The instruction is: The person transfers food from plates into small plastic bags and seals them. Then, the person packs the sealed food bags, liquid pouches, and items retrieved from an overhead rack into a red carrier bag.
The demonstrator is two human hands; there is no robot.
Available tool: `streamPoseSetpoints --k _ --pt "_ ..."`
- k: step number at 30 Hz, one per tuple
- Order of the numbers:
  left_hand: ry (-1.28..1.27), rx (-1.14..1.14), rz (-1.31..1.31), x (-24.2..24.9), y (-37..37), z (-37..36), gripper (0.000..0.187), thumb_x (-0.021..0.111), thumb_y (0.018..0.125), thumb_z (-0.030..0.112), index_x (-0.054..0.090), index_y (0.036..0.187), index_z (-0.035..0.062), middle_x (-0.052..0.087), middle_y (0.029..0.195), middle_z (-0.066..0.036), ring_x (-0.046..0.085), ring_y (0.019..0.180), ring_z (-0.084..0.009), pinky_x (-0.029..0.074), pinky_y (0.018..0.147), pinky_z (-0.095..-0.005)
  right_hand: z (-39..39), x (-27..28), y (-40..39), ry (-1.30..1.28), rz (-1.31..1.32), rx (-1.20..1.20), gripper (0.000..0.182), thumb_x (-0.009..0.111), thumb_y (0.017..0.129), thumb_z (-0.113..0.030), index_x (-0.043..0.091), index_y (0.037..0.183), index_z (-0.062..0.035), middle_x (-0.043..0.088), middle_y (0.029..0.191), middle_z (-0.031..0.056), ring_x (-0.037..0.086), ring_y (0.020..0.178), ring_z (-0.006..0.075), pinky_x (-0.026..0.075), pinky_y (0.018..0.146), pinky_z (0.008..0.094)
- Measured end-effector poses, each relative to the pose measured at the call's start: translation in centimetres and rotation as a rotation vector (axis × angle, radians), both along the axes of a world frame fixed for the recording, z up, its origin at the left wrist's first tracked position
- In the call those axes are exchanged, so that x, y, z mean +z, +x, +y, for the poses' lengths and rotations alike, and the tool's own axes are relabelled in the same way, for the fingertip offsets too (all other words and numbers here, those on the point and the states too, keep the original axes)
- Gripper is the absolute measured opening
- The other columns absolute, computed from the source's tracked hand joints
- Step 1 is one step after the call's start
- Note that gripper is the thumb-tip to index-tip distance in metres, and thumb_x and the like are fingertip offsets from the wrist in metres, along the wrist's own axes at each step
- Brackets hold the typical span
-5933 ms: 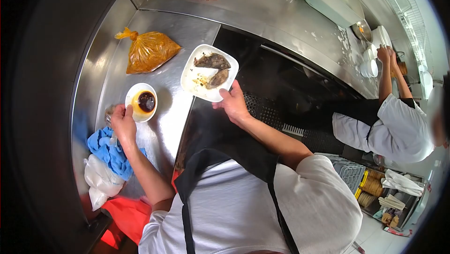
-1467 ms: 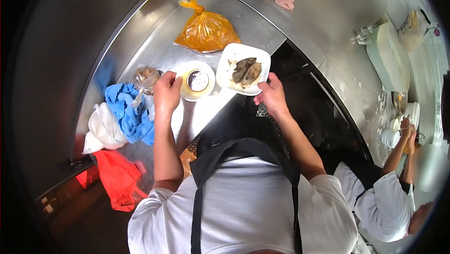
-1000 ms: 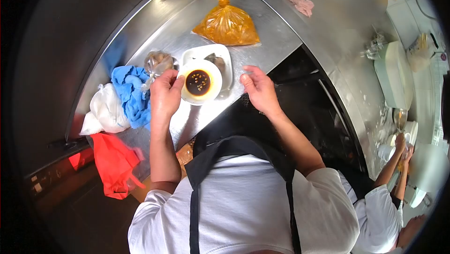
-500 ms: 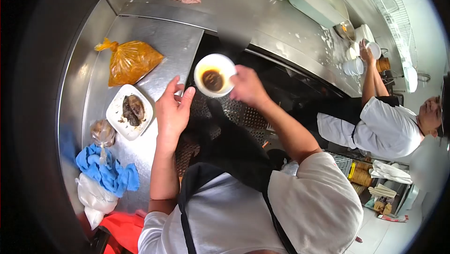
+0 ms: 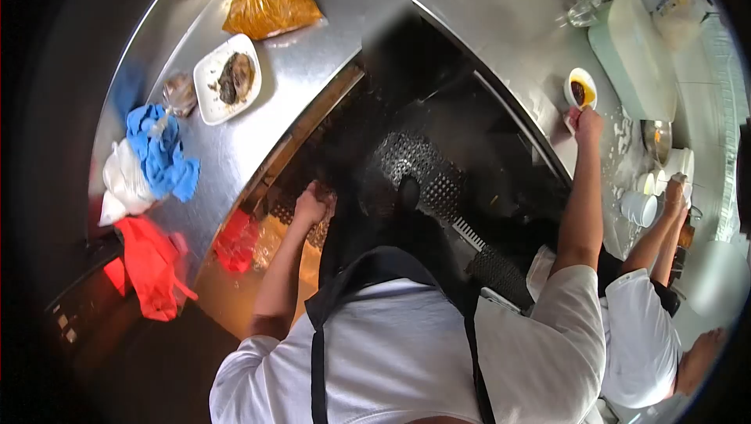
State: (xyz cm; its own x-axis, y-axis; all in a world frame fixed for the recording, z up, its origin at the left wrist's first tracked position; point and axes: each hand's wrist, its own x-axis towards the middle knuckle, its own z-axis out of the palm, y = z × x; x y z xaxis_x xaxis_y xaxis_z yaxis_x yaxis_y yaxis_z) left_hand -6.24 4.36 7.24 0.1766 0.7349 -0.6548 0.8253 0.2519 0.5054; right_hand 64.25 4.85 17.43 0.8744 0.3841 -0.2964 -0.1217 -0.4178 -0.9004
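Observation:
A white bowl [image 5: 580, 89] with dark brown sauce is over the right-hand counter. My right hand [image 5: 589, 125] reaches out to it, fingers closed at its near rim. A small reddish patch shows beside these fingers; I cannot make out what it is. My left hand [image 5: 311, 206] hangs low beside my apron, below the left counter's edge, with its fingers curled and nothing visible in them. Nearest on the left counter are a white square dish [image 5: 205, 88] holding dark brown pieces of food and a tied bag of orange-brown contents [image 5: 270, 6].
A blue cloth [image 5: 160, 150], a white bag [image 5: 125, 181] and a red bag [image 5: 152, 267] lie along the left side. A pale green container [image 5: 635, 56] stands at the right. A co-worker [image 5: 637, 338] works with white containers [image 5: 639, 208] close to my right arm.
My right hand has carried the bowl from in front of me to the right counter. My left hand has dropped to my side and its fingers have curled. The view has turned right.

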Motion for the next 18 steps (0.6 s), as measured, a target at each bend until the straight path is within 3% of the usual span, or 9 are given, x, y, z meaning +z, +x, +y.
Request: streamPoseSetpoints --k 1,2,5,7,8,9,13,17,18 --pt "-0.008 0.087 -0.016 -2.8 -0.6 -1.3 0.087 0.073 0.079 0.03 0.026 0.147 0.0042 0.058 0.123 -0.025 0.055 0.117 -0.039 0.046 0.097 -0.039 -0.2 0.4 0.1 -0.02 0.013 0.035 0.025 0.044 0.09 -0.014 0.058 0.091 0.0071 0.066 0.076 0.0169 0.062 0.055 0.0197 0.049 0.045 0.0281" --pt "0.02 0.216 -0.144 -7.8 -2.0 -2.9 0.084 0.072 0.082 0.03 0.025 0.148 0.0055 0.065 0.108 -0.021 0.064 0.1 -0.0322 0.051 0.086 -0.0373 -0.8 0.3 0.5 -0.002 0.048 0.061 0.028 0.046 0.092 -0.018 0.057 0.095 0.0071 0.067 0.077 0.0168 0.062 0.056 0.0193 0.049 0.046 0.0278" --pt "-0.209 0.668 -0.411 -3.5 2.5 -0.9 0.08 0.07 0.087 0.028 0.024 0.149 0.0076 0.065 0.096 -0.014 0.063 0.084 -0.0212 0.052 0.075 -0.0336 -1.6 2.8 -0.9 0.006 0.076 0.073 0.037 0.05 0.096 -0.029 0.055 0.105 0.0067 0.067 0.082 0.0173 0.061 0.057 0.0182 0.049 0.047 0.0272" --pt "-0.165 0.822 -0.466 -1.1 4.8 1.3 0.076 0.068 0.089 0.027 0.024 0.149 0.0085 0.061 0.091 -0.006 0.056 0.076 -0.0134 0.05 0.07 -0.031 -2.4 3.8 -3.1 0.031 0.054 0.065 0.042 0.052 0.097 -0.034 0.053 0.109 0.0063 0.067 0.085 0.0177 0.06 0.057 0.017 0.048 0.047 0.0262" --pt "-0.159 0.895 -0.493 -0.7 5.7 2.3 0.074 0.068 0.089 0.028 0.028 0.147 0.0082 0.062 0.099 -0.007 0.059 0.082 -0.0168 0.05 0.071 -0.0333 -3.4 4.3 -3.5 0.053 0.028 0.065 0.044 0.053 0.097 -0.036 0.052 0.111 0.0061 0.066 0.085 0.0177 0.06 0.057 0.0161 0.046 0.047 0.0255" --pt "-0.154 0.908 -0.56 -2.0 5.5 3.0 0.069 0.067 0.09 0.03 0.031 0.145 0.0079 0.06 0.11 -0.008 0.059 0.091 -0.0187 0.05 0.076 -0.0365 -4.1 4.8 -4.2 0.076 0.008 0.069 0.047 0.054 0.096 -0.038 0.051 0.112 0.0059 0.066 0.086 0.0177 0.059 0.056 0.0153 0.045 0.047 0.0248" --pt "-0.193 0.88 -0.617 0.4 7.1 4.5 0.067 0.066 0.09 0.034 0.034 0.144 0.0084 0.055 0.124 -0.007 0.057 0.102 -0.0205 0.047 0.086 -0.0406 -5.5 5.9 -9.6 0.224 -0.232 0.042 0.041 0.059 0.095 -0.032 0.051 0.112 0.0042 0.063 0.079 0.0132 0.053 0.053 0.0106 0.04 0.045 0.0224" --pt "-0.18 0.827 -0.518 0.3 8.1 5.5 0.068 0.067 0.089 0.037 0.035 0.143 0.0118 0.056 0.119 -0.006 0.057 0.099 -0.02 0.047 0.084 -0.0377 -5.8 8.2 -20.6 0.347 -0.099 0.341 0.03 0.058 0.096 -0.022 0.053 0.119 -0.0046 0.061 0.078 0.004 0.051 0.06 0.0066 0.041 0.052 0.0198" --pt "-0.086 0.776 -0.443 -0.4 8.3 6.2 0.07 0.069 0.087 0.036 0.036 0.143 0.008 0.057 0.116 -0.007 0.058 0.092 -0.0167 0.05 0.072 -0.0315 -5.6 7.7 -22.9 0.288 -0.05 0.435 0.026 0.058 0.096 -0.021 0.056 0.116 -0.0052 0.06 0.078 0.0032 0.053 0.061 0.0067 0.042 0.052 0.02"
